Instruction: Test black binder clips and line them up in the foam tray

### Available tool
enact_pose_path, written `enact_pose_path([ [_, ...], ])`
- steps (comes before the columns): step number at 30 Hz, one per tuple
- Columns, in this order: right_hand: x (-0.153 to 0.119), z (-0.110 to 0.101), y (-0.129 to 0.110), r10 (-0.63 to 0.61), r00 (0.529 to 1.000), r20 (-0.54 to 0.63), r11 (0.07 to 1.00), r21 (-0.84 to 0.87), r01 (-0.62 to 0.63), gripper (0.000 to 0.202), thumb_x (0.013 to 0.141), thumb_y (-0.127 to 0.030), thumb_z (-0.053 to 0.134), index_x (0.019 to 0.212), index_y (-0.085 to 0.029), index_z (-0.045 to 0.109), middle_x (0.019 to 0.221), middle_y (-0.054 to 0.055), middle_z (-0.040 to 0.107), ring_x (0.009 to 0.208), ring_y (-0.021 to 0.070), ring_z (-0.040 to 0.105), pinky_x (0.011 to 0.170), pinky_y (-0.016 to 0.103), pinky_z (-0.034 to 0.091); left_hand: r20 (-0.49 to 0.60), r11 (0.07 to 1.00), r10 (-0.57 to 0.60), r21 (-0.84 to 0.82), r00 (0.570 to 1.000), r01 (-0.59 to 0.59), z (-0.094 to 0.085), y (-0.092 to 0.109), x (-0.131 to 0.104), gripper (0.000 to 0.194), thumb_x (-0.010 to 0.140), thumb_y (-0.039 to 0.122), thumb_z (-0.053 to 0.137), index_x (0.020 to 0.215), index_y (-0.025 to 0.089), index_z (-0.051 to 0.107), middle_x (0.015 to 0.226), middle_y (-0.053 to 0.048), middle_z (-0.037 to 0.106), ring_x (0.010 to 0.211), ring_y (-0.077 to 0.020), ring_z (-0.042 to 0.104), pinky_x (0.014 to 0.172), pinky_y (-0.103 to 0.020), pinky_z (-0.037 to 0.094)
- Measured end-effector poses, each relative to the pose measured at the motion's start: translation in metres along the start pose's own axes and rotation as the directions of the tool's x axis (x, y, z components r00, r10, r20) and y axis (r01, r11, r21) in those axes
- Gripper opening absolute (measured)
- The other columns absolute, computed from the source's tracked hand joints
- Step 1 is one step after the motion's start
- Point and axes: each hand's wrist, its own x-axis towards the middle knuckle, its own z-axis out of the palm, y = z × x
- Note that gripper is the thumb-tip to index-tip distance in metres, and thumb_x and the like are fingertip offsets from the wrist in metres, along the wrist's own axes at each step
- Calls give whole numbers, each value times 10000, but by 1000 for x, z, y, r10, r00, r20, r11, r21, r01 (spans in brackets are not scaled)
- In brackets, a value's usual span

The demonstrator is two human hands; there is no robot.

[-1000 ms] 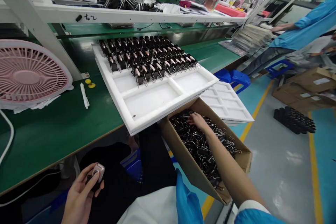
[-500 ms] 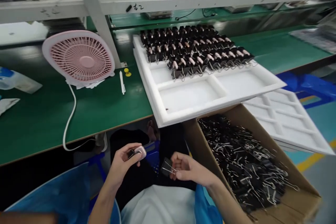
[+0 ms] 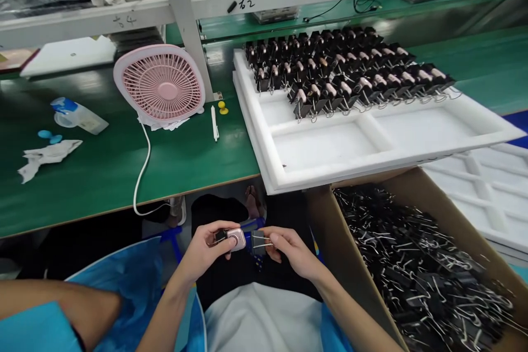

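Note:
My left hand (image 3: 210,247) is closed on a small pink device (image 3: 238,238), which has a black clip (image 3: 220,235) at its left end. In my right hand (image 3: 286,247) is a black binder clip (image 3: 258,242), pinched by its wire handles. The clip's black body faces the pink device, with a narrow gap between them. Both hands are above my lap. Beyond them, a white foam tray (image 3: 325,176) bears rows of black binder clips (image 3: 330,93) clamped on pink pieces.
A cardboard box (image 3: 363,275) of loose binder clips stands at the right. More foam trays (image 3: 487,187) lie behind it. On the green table (image 3: 103,176) are a pink fan (image 3: 167,91), a white pen (image 3: 215,124) and a bottle (image 3: 80,116). Another person's arm (image 3: 61,302) shows at lower left.
My hands have come closer together, bringing the binder clip near the pink device. The clip has turned to face it. The view has shifted left, and another person's arm shows more at lower left.

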Motion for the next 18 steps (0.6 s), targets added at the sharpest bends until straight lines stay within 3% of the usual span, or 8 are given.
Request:
enact_pose_path([
  [6,-5,-7,0,-17,999,44,985,-171,24,515,1092,-480,492,1370,-76,648,732,31,491,635,98,423,583,236,340,62,995,-40,89,997,34,2,0,0,574,813,516,790,1232,132,711,1089,-124,667,804,-137,607,670,-241,536],
  [11,-7,-7,-5,-50,995,85,956,-283,72,425,1100,-432,492,1315,-128,698,787,37,564,668,88,470,623,220,383,130,973,-58,230,990,27,8,5,-3,537,853,531,732,1230,148,731,1102,-118,656,791,-125,597,659,-226,517],
  [18,-3,-4,-11,-43,996,75,949,-307,64,459,1092,-458,496,1303,-101,695,827,56,599,671,90,479,611,212,382,137,965,-47,261,989,9,12,9,-1,545,867,520,712,1252,135,731,1066,-121,643,750,-121,594,658,-229,507],
])
